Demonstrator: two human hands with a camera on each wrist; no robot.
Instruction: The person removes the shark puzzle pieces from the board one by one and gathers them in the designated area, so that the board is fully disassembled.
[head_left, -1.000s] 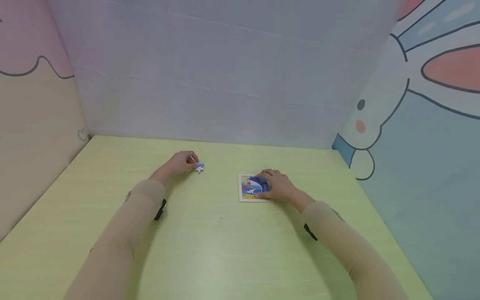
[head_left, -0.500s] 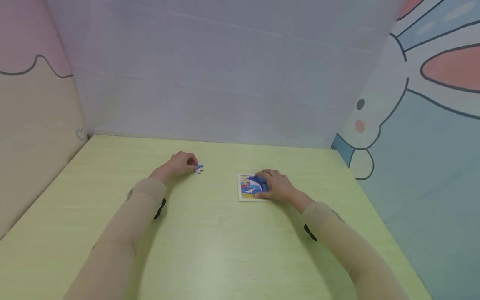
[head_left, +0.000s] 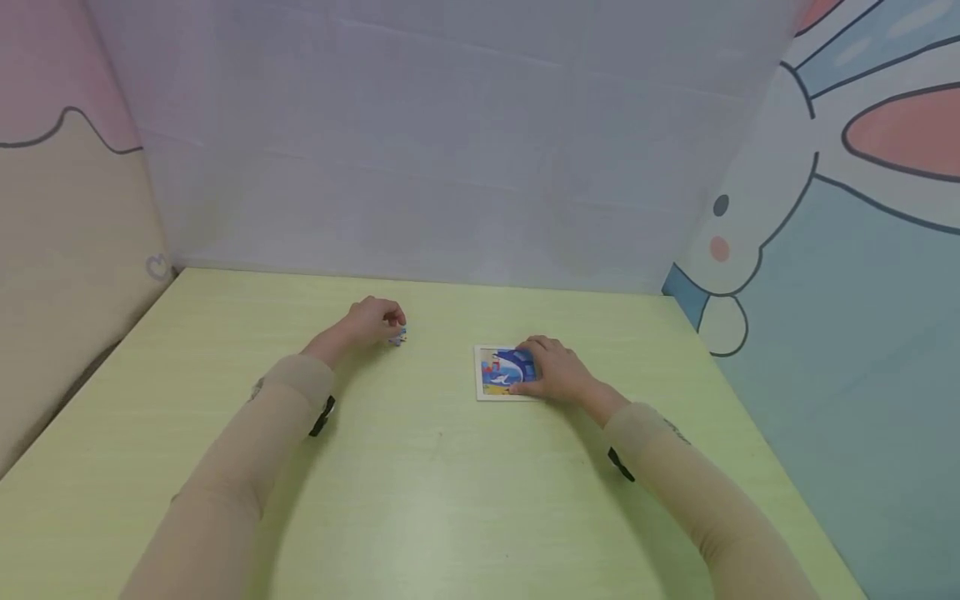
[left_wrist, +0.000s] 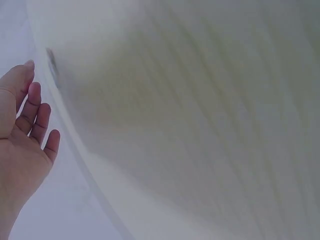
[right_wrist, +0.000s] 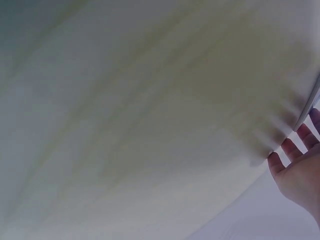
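In the head view, my left hand [head_left: 375, 321] reaches over the far left-centre of the table. Below its fingertips lies a small blue and white puzzle piece [head_left: 398, 337], partly hidden. The left wrist view shows the loosely bent fingers a little apart from the thin piece [left_wrist: 53, 67]. Farther right, a square puzzle board [head_left: 489, 397] with a white frame and a blue sea picture lies flat. My right hand [head_left: 555, 369] rests on its right part, thumb low and fingers high, hiding that side. In the right wrist view, spread fingertips touch the board's edge [right_wrist: 306, 112].
A pale yellow-green wooden table [head_left: 420, 483] bears both things. Behind it stands a pale cloth wall [head_left: 420, 150]. The wall on the right [head_left: 847, 333] carries a cartoon rabbit; a beige and pink wall [head_left: 67, 233] is on the left.
My left hand has moved slightly right and forward, over the puzzle piece, so its fingers now cover more of it. The right hand and the puzzle board stay in place.
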